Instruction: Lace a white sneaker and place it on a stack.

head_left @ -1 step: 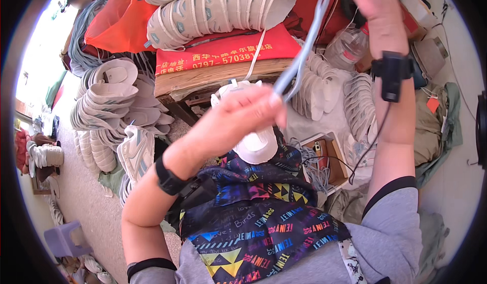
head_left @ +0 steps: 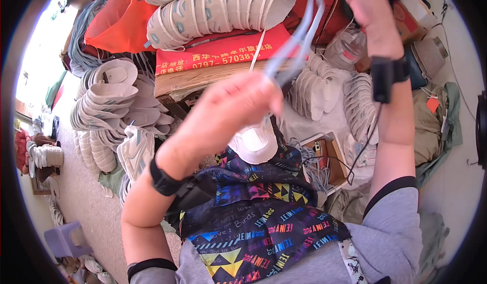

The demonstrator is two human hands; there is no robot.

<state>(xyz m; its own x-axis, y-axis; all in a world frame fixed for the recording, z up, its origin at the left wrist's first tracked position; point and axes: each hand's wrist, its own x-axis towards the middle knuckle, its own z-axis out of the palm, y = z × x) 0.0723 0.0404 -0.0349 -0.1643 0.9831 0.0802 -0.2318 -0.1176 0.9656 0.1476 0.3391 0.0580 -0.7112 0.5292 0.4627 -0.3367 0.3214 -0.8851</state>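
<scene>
A pale blue-grey shoelace [head_left: 298, 40] stretches doubled between my two hands above my lap. My left hand [head_left: 238, 98], a little blurred, is closed on its lower end with thumb and fingers pinched. At the top edge my right hand [head_left: 357, 2] is raised with its fingers curled toward the lace's upper end, and its fingertips are partly cut off by the frame. Below my left hand a white shoe [head_left: 256, 144] rests on my patterned apron [head_left: 264, 218], toe toward me. My left hand and wrist hide much of the shoe.
A wooden bench [head_left: 203, 78] ahead carries a red bag [head_left: 223, 50] and a row of nested shoe uppers [head_left: 218, 15]. More uppers [head_left: 109, 96] are stacked at left. An open box [head_left: 332, 162] with laces stands at right, near a plastic bottle [head_left: 347, 45].
Both hands have shifted slightly left, the right one also a little lower. The lace has swung left with them, and its two strands are spread farther apart.
</scene>
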